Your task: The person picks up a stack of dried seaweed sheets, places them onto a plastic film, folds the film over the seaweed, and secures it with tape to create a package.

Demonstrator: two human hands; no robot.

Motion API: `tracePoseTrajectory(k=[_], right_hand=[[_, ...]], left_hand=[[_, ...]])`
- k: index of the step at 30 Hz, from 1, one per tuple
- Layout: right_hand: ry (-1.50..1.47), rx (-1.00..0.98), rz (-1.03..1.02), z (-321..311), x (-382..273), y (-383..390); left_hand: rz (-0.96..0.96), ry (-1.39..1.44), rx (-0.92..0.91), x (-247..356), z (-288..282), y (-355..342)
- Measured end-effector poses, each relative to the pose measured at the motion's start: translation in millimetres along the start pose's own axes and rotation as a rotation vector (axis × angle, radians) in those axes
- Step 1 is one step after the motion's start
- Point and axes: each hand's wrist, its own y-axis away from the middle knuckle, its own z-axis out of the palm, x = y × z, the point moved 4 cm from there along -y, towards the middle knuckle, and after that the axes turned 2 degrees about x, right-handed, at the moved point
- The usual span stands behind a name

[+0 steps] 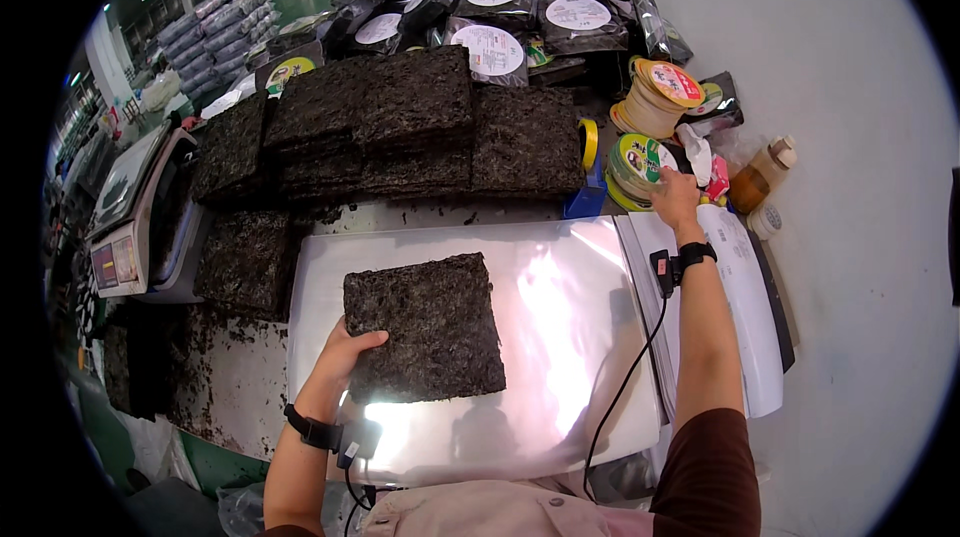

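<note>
On the shiny metal tray [560, 337] at the near middle of the tabletop [850, 137] lies a square slab of dried seaweed [425, 327]. The left hand [345, 352] clamps its near-left edge. The right hand [677, 199] reaches far right, fingers closing on the stack of round labels [635, 162], well apart from the slab.

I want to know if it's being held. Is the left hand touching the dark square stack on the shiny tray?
Touching. The head view shows the left hand with fingers lying over the left edge of the seaweed stack.
</note>
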Motion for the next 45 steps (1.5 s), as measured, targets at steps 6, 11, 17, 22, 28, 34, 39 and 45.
tracePoseTrajectory(k=[6,11,17,22,28,34,39,45], right_hand=[[-0.063,-0.083,-0.119,-5.1,-8.9,-7.1],[-0.056,-0.277,0.011,-7.4,-7.3,-4.1],[-0.023,-0.138,-0.296,-9.0,-8.9,9.3],[0.125,0.146,-0.338,-46.9,-19.1,30.3],[-0.971,0.085,0.298,-91.2,-75.3,65.0],[-1.087,-0.793,0.242,-55.4,-177.0,97.1],[-1.145,-1.042,0.148,-4.3,-274.5,107.1],[-0.973,-1.071,-0.049,22.7,-324.5,118.8]], left_hand=[[0.023,0.011,-0.01,-4.8,-3.6,-4.6],[0.024,-0.006,-0.02,-1.9,-0.9,-2.0],[-0.019,0.017,-0.048,3.4,1.9,-0.8],[-0.016,0.057,-0.04,6.1,5.8,0.0],[-0.003,0.255,0.044,18.9,-37.1,15.8],[0.052,0.555,0.04,64.8,-57.3,13.8],[0.085,0.608,0.034,79.0,-53.0,24.0],[0.068,0.561,0.072,61.0,-63.2,20.3]])
